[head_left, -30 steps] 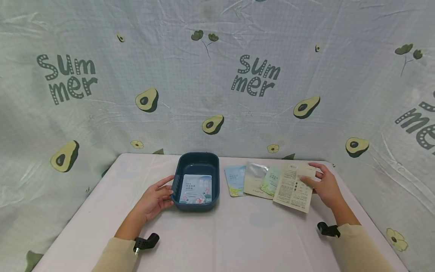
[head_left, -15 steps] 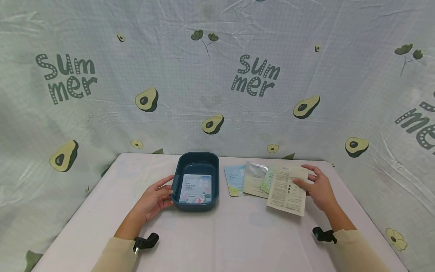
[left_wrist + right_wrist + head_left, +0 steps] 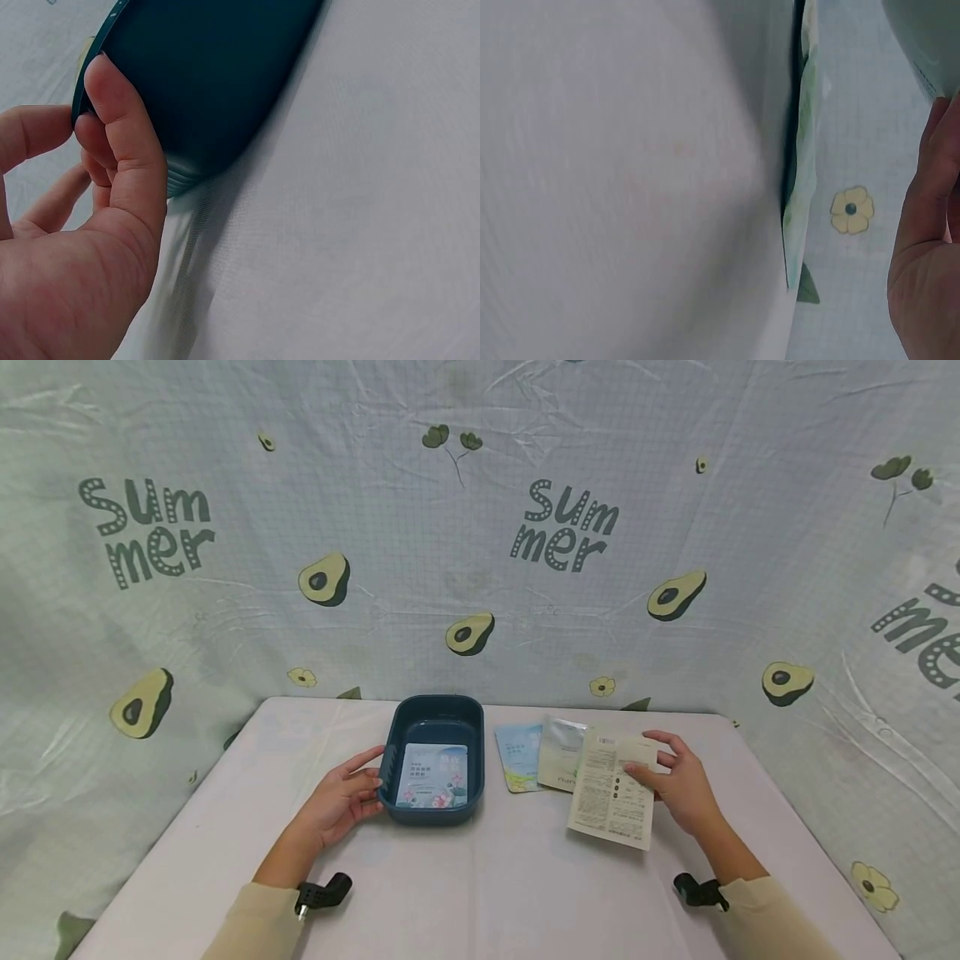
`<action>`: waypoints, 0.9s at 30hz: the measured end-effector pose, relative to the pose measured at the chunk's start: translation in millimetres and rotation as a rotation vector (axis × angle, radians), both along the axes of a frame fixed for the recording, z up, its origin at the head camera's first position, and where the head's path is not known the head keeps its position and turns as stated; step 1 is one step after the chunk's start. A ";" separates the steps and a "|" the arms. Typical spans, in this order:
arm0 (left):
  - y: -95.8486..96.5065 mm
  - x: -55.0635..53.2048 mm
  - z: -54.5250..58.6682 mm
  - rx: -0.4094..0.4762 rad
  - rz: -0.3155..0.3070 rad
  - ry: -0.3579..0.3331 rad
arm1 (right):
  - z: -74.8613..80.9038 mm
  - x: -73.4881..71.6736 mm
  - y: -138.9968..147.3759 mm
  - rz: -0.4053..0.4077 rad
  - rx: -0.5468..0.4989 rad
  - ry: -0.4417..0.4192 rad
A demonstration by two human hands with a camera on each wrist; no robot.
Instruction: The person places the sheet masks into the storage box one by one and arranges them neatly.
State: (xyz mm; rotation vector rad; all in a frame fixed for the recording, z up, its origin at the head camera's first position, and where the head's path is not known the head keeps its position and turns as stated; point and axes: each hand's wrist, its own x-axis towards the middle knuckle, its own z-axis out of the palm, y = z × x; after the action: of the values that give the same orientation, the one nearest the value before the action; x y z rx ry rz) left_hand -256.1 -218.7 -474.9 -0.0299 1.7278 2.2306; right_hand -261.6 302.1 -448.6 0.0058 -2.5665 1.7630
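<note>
My left hand (image 3: 341,803) holds the left rim of a dark blue plastic tray (image 3: 480,760); the left wrist view shows its fingertips at the rim of the tray (image 3: 217,67). Flat inside lies a pale blue mask packet (image 3: 432,777) with pink flowers. My right hand (image 3: 678,785) pinches the right edge of a cream mask packet (image 3: 611,789), its printed text facing up. In the right wrist view, the right hand (image 3: 930,225) and part of this packet (image 3: 930,37) show at the right edge. The held packet is raised and tilted, partly covering the packets behind it.
A blue-and-yellow packet (image 3: 520,758) and a silver-cream packet (image 3: 558,756) lie right of the tray. A green packet (image 3: 802,157) lies on the white-covered table (image 3: 525,893). A printed cloth (image 3: 375,635) hangs behind the table.
My right hand has moved left and slightly toward me with the cream packet, which now hides most of the green packet in the head view. The left hand and tray stay in place.
</note>
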 end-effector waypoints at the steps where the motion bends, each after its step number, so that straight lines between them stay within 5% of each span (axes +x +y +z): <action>1: 0.0 -0.1 0.1 0.000 -0.001 0.000 | -0.8 1.0 -2.2 0.005 -0.005 0.000; 12: -0.2 0.3 1.3 0.006 -0.002 -0.001 | -4.8 5.8 -29.1 0.075 -0.094 -0.018; 27: -0.1 2.3 3.3 -0.002 0.000 0.012 | 4.3 -5.2 -56.6 0.116 -0.102 -0.049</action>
State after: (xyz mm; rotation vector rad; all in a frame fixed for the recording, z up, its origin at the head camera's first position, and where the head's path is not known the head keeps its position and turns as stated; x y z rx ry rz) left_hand -253.9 -218.8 -471.6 -0.0171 1.7363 2.2339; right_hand -266.8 245.5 -444.3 0.1128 -2.5548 1.9566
